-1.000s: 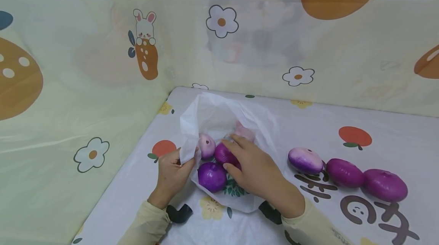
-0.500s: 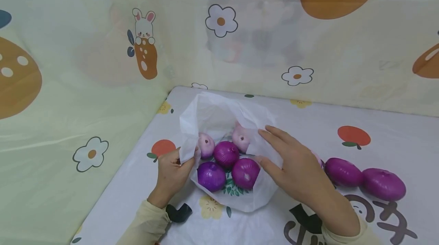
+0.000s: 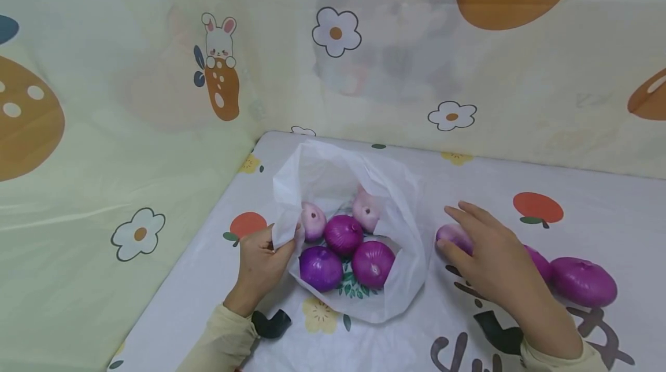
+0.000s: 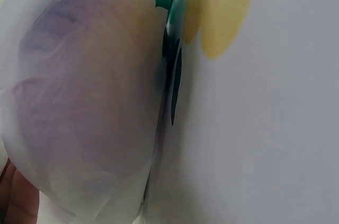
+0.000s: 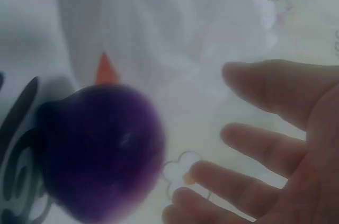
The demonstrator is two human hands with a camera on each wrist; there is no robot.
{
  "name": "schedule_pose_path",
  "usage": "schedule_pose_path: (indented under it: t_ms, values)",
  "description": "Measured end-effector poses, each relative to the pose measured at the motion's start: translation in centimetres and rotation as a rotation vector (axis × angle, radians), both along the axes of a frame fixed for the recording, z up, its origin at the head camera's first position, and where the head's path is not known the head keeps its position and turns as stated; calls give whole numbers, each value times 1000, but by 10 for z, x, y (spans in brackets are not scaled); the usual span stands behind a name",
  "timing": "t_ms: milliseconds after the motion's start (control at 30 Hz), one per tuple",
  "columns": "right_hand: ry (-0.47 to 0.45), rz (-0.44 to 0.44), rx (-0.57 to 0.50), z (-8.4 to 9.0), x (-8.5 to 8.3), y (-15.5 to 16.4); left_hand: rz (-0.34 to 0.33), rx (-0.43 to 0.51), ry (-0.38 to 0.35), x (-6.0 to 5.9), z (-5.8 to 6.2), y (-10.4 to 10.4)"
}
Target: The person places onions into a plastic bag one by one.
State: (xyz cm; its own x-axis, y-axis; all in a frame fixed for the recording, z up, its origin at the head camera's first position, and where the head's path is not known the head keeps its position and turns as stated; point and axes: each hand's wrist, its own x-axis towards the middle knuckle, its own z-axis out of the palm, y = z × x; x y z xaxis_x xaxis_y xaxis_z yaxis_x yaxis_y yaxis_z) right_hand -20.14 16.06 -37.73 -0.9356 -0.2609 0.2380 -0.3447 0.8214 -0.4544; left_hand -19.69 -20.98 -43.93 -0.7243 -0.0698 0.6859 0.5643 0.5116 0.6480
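Observation:
My left hand [image 3: 262,268] pinches the left rim of a white plastic bag [image 3: 408,285], which lies with its mouth towards me. Inside sit several red onions [image 3: 373,264], two of them paler pink. In the left wrist view an onion shows dimly through the bag wall [image 4: 90,107]. Right of the bag, three onions lie in a row. My right hand [image 3: 496,262] is over the nearest onion [image 3: 451,238], partly covering it. The right wrist view shows my fingers spread beside that purple onion [image 5: 103,152], with a gap between them.
The middle onion [image 3: 539,262] of the row is mostly hidden behind my right hand; the last onion [image 3: 584,282] lies at the right. A printed cloth [image 3: 364,349] covers the table. Patterned sheets [image 3: 395,71] rise at the back and left.
My right hand let go of an onion inside the bag, came out past the bag's right rim and moved right to the row of onions. My left hand stayed on the bag.

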Motion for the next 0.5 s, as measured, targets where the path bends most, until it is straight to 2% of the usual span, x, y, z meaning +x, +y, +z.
schedule_pose_path:
  t_ms: [300,500]
  values:
    - [-139,-39,76,-16,-5,6,14,4,6,0,-1,0]
    - [-170,-43,97,-24,-8,10,2,9,11,0,-1,1]
